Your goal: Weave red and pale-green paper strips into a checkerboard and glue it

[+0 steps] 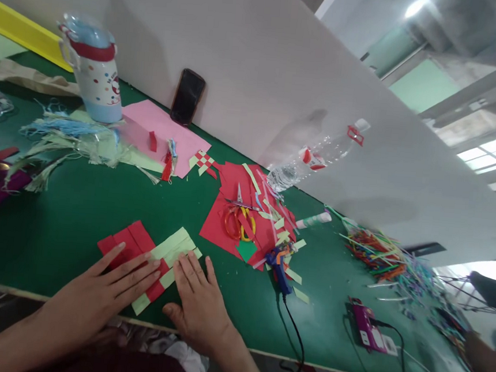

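Note:
Red paper strips [139,230] and pale green paper strips [176,241] cross in a woven checked piece near the table's front edge. My left hand [103,283] lies flat over the red strips, fingers spread, with its fingertips at the woven part. My right hand [198,300] rests flat on the pale green strips, fingers stretched out and thumb apart. Both hands press on the paper without gripping it, and they hide part of the weave. A small finished-looking red and green woven paper fish [204,160] lies farther back.
On the green table [77,200] are scissors [240,217] on red paper sheets [220,207], a blue glue gun [281,270] with a cord, a water bottle [306,162], a drinking flask [98,80], a phone [187,97] and tassels [78,136]. Another person's hand [479,351] is at right.

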Motion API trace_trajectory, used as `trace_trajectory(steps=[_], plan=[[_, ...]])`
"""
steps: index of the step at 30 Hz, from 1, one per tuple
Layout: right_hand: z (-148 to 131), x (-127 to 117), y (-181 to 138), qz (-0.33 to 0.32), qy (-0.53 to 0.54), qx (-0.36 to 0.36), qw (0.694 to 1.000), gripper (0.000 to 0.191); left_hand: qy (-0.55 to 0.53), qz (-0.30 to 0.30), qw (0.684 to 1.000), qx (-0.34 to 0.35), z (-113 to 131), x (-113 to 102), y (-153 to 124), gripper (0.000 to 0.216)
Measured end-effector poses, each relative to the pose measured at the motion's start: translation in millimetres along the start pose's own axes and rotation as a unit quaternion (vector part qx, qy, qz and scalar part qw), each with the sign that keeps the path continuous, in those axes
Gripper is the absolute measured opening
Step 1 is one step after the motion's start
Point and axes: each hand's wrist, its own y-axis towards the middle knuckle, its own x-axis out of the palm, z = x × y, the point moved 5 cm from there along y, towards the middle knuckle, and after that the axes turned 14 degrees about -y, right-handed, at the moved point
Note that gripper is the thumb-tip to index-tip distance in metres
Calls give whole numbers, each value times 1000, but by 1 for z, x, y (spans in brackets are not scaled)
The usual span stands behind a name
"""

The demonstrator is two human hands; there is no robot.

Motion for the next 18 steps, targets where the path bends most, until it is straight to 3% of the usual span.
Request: trace_trajectory(steps=[3,6,9,10,12,13,14,16,18], plan=[[10,-5,-4,30,29,41,998,64,13,25,1000,-5,-1,6,-6,74],[19,-13,-13,101,71,86,989,58,-13,44,999,2,5,11,-16,57],[28,-19,-20,165,150,121,967,52,-65,90,993,28,17,1,-21,49],[33,-20,-22,185,190,145,953,51,-100,108,989,14,19,-6,-19,48],[47,-19,-22,232,286,208,906,50,-209,146,963,-85,15,-20,-10,42],[55,-18,-21,259,337,235,874,50,-284,167,929,-166,9,-26,-4,35],[61,-17,-19,280,387,251,842,52,-370,195,873,-251,3,-30,1,30],[67,-17,-9,294,462,248,799,57,-536,257,709,-380,-6,-33,13,35],[62,-20,4,260,510,209,793,67,-644,312,552,-427,-7,-33,27,43]])
